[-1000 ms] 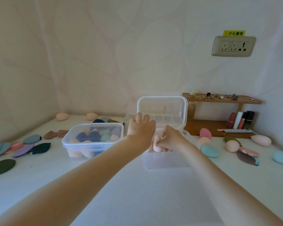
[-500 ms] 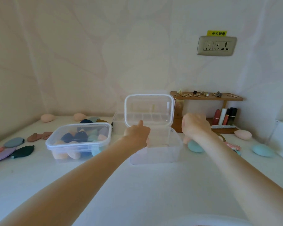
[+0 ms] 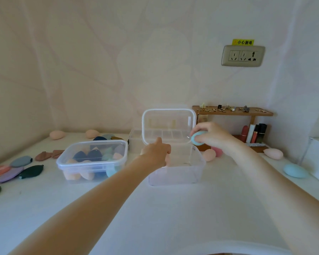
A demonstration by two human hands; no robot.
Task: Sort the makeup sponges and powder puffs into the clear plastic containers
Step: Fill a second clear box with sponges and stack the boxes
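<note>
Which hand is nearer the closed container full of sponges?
Left. The left hand rests at the open container's left rim, beside the closed container; the right hand holds a teal sponge farther right.

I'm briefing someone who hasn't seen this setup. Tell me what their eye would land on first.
First, the right hand holding a light blue sponge above the open clear container at centre, while the left hand rests at its near-left rim. Next, the lidded container to its left, packed with coloured sponges. Then the flat powder puffs scattered at far left.

Head view, forward-down, over white table (image 3: 173, 208)
</note>
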